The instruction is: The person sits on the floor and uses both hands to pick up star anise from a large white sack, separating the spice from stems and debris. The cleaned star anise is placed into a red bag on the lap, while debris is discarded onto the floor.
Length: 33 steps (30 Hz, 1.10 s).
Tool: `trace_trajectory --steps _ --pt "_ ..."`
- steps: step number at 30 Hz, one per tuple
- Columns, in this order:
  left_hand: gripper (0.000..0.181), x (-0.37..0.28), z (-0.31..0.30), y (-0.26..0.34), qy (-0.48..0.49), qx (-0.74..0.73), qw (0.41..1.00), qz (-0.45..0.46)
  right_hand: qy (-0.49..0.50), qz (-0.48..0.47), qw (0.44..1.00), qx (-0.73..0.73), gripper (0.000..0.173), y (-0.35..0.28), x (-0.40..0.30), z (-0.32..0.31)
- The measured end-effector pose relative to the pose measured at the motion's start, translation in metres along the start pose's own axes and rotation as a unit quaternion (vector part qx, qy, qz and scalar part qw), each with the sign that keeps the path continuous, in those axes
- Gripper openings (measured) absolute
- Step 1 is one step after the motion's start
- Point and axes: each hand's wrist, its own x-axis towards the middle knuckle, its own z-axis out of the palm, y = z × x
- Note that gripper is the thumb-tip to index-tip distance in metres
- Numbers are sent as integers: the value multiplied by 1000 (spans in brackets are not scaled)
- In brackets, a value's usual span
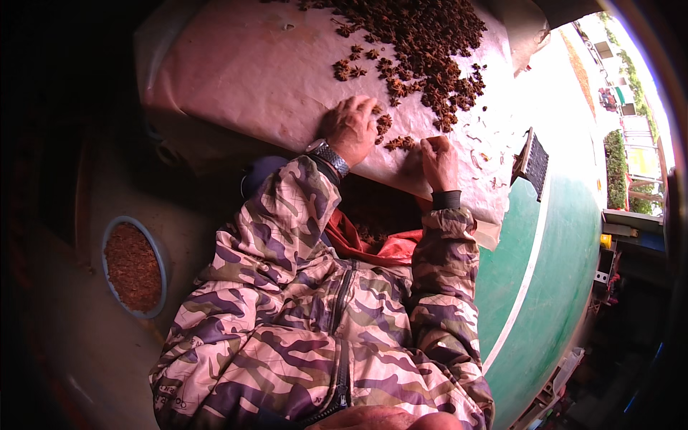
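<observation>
Star anise pods [424, 32] lie in a large dark heap on a table covered with pale sheeting [258, 80]. My left hand [352, 129], with a metal watch at the wrist, rests curled at the near side of the sheeting. Its fingertips are against a few star anise pods [384, 123]; whether they grip any is hidden. A small group of star anise [400, 143] lies between my hands. My right hand [441, 164] is curled just right of that group, and I cannot tell whether anything is inside its fingers.
Thin stem-like scraps [475, 158] are scattered right of my right hand. Below the table edge, a red bag [395, 250] with dark contents sits at my lap. A blue-rimmed tub [159, 258] of reddish-brown bits stands on the floor at left. Green flooring [516, 258] with a white line stretches right.
</observation>
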Motion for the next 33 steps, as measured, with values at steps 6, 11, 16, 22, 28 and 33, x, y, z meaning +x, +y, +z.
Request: trace_trajectory --steps 6,11,16,22,28,33 --pt "29 0 -14 2 -45 -66 996 -36 30 -39 998 41 24 -6 1 13" --pt "34 2 -6 -9 15 -72 997 20 30 -97 991 -82 26 -46 9 23" --pt "41 -7 5 2 -63 -38 995 61 -18 -195 974 -115 25 -59 7 30" --pt "35 -33 7 20 -131 -134 977 99 -51 -170 984 -31 20 -41 -37 -2" --pt "31 -20 -7 15 -61 -138 987 57 95 -32 994 -46 23 3 -3 -28" --pt "29 -12 -11 1 -27 -207 978 -17 125 26 986 -109 34 35 16 -29"
